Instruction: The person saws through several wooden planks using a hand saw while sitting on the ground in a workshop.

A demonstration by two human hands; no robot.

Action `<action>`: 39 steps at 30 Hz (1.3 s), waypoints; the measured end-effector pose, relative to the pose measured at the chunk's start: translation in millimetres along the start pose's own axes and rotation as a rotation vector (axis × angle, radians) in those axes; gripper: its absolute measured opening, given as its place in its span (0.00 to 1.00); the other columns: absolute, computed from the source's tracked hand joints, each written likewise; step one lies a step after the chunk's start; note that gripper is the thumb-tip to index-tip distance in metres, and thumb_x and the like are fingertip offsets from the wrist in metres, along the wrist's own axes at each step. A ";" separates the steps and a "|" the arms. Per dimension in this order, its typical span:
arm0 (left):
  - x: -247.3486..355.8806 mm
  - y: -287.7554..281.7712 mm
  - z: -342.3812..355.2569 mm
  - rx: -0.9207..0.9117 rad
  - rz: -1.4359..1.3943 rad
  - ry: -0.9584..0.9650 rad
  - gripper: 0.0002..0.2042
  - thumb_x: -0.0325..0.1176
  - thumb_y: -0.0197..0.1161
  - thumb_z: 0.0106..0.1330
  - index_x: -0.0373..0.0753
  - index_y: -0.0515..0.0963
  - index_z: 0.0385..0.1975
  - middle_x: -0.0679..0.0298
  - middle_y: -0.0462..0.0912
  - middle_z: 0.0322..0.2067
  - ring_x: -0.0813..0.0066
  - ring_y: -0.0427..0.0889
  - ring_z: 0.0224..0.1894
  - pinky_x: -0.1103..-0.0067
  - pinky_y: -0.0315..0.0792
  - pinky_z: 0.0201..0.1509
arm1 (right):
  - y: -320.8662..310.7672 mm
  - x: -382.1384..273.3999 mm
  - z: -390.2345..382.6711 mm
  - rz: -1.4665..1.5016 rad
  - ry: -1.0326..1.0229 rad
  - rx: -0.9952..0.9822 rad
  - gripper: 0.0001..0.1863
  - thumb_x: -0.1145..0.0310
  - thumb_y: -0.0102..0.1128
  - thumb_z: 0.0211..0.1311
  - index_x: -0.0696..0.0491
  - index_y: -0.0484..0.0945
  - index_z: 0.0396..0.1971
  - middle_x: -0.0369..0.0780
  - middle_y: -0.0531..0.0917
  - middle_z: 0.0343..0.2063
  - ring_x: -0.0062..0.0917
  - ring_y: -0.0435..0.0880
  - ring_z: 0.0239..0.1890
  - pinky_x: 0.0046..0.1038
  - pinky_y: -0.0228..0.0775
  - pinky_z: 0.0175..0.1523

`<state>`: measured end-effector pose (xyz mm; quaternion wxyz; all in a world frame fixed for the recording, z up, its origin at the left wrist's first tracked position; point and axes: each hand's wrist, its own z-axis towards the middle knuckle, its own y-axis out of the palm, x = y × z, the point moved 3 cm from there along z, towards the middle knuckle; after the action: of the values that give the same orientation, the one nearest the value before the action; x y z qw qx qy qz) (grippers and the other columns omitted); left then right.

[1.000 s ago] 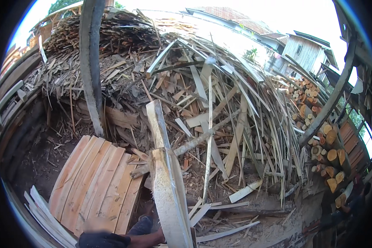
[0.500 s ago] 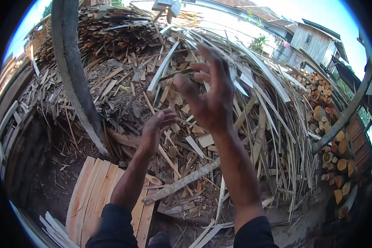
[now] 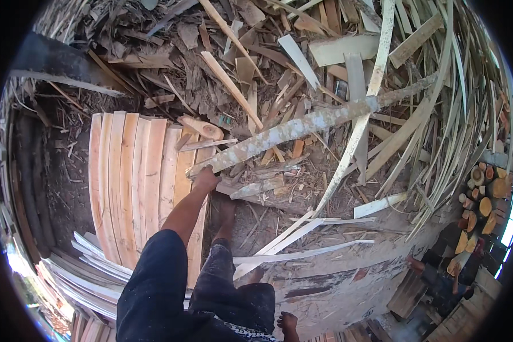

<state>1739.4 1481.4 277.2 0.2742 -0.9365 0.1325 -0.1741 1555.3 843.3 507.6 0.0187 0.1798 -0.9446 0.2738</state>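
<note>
My left hand (image 3: pixel 206 180) is closed round the near end of a long pole (image 3: pixel 290 130) with pale, blotchy bark. The pole slants up and right across wood scraps. Left of that hand lies a row of fresh-sawn planks (image 3: pixel 132 176), side by side; a short cut piece of wood with a knot (image 3: pixel 202 127) rests at their far end. Low in the view, beside my body, hangs my right hand (image 3: pixel 288 321), its fingers curled and nothing visible in them. My legs stand just right of the planks.
Thin pale strips (image 3: pixel 302 236) lie on the ground ahead and right. A heap of long offcuts (image 3: pixel 439 125) fills the far right, with stacked round logs (image 3: pixel 484 206) beyond. A dark curved post (image 3: pixel 62 62) stands far left. Another person (image 3: pixel 439 276) is at the lower right.
The view has tipped down. Both hands were raised and apart from the pole; the left has come down and taken its end, while the right has dropped to my side.
</note>
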 end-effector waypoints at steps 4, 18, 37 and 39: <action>16.1 35.1 90.2 0.215 0.222 0.043 0.44 0.55 0.69 0.50 0.41 0.58 0.65 0.52 0.61 0.64 0.53 0.57 0.69 0.55 0.58 0.67 | 37.0 -33.5 -13.0 0.075 -0.035 0.006 0.18 0.66 0.57 0.61 0.60 0.73 0.48 0.44 0.81 0.30 0.32 0.83 0.26 0.30 0.77 0.27; -96.1 27.0 -136.1 0.046 -0.103 0.319 0.29 0.61 0.69 0.47 0.36 0.74 0.26 0.50 0.78 0.26 0.49 0.80 0.32 0.61 0.74 0.37 | 211.7 -347.1 -60.4 0.257 -0.632 -0.460 0.24 0.62 0.63 0.62 0.56 0.72 0.55 0.42 0.81 0.45 0.24 0.79 0.45 0.29 0.74 0.49; -216.8 -33.1 -391.4 -0.121 -0.151 -0.004 0.28 0.52 0.65 0.57 0.30 0.77 0.45 0.53 0.81 0.45 0.63 0.83 0.42 0.71 0.75 0.49 | 304.2 -190.4 -352.7 -0.056 -0.828 -1.392 0.32 0.61 0.63 0.62 0.60 0.62 0.61 0.40 0.77 0.51 0.26 0.74 0.54 0.33 0.61 0.63; -170.6 -74.7 -384.5 -0.114 -0.172 0.078 0.27 0.50 0.64 0.59 0.30 0.77 0.47 0.54 0.81 0.47 0.65 0.83 0.44 0.72 0.74 0.50 | 276.1 -255.6 -435.7 -0.027 -1.198 -1.466 0.43 0.56 0.64 0.61 0.63 0.51 0.66 0.50 0.61 0.64 0.32 0.60 0.67 0.33 0.47 0.72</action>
<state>1443.2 1421.2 579.1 0.1991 -0.9509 0.0720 -0.2256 1670.0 1372.7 702.5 -0.3580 0.2451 -0.7315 -0.5260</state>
